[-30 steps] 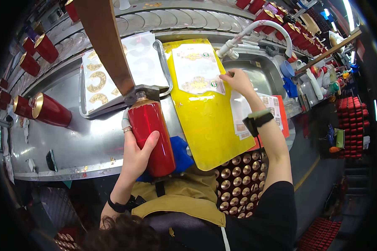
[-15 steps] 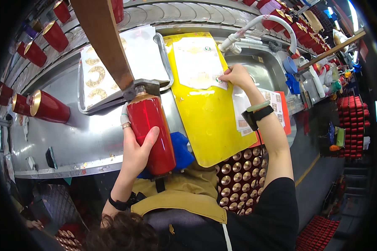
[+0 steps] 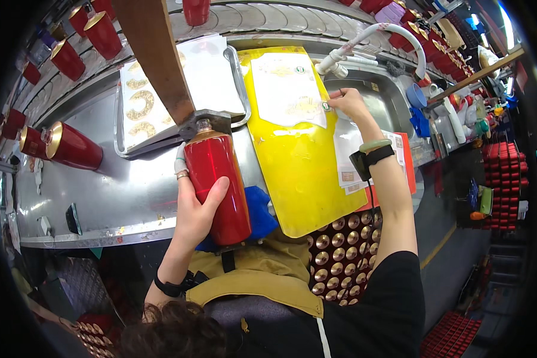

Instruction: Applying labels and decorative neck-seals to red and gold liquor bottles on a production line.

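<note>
My left hand is wrapped around a glossy red bottle with a gold shoulder and a narrow, clear neck. The bottle lies tilted, its neck end against a dark metal bracket on a wooden bar. Pinched together, the fingers of my right hand are at the right edge of a white decal sheet, beside a small green emblem. Beneath that sheet is a yellow board. Whether the fingertips have lifted part of the sheet is too small to tell.
Left of the board, a metal tray holds white sheets with gold crescent prints. A sink with a white tap stands at the right. Two red bottles lie on the steel bench; more stand on the conveyor behind. A blue cloth hangs near my lap.
Red bottles on the conveyor have shifted to the right. The view has moved slightly. My left hand keeps its grip on the bottle, and my right hand stays pinched at the sheet's edge.
</note>
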Demonstrator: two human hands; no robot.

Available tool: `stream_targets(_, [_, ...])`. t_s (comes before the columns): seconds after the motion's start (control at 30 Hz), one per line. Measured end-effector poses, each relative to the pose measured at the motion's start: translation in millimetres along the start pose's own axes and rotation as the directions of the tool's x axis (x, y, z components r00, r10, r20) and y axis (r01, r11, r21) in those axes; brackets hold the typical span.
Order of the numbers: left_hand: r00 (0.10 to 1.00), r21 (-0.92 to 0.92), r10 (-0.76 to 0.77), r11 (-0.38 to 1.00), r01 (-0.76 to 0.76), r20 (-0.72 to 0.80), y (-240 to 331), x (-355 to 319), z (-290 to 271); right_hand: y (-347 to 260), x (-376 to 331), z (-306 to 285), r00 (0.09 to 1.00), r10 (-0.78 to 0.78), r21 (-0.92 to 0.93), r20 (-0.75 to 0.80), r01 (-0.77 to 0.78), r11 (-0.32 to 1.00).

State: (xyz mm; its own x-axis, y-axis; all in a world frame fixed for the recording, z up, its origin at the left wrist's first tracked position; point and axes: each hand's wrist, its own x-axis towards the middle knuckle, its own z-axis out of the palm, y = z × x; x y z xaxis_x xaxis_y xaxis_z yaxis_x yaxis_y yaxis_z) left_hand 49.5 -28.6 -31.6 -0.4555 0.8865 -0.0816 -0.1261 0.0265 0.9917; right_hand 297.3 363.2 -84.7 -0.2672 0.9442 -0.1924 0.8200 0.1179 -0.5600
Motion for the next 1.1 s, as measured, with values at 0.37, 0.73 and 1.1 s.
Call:
stream_targets(0.37, [0.998, -0.045, 0.045, 0.998, -0.047, -0.042, 6.6, 6.3, 10.5, -2.6, -3.5, -14.6, 0.986, -0.08, -0.087, -0.148, 0.068, 0.994])
stream_targets(0.73, [0.999, 0.019, -0.008, 1.0, 0.009, -0.051, -4.0, 0.3, -1.7, -12.6, -19.9, -6.1, 0.999, -0.041, -0.102, -0.001, 0.041, 0.994])
stream_targets(1.1, [0.999, 0.04, -0.006, 0.999, 0.008, -0.043, -1.5, 2.3, 2.1, -6.6, -14.8, -11.5, 0.999, 0.008, -0.137, 0.038, -0.002, 0.991])
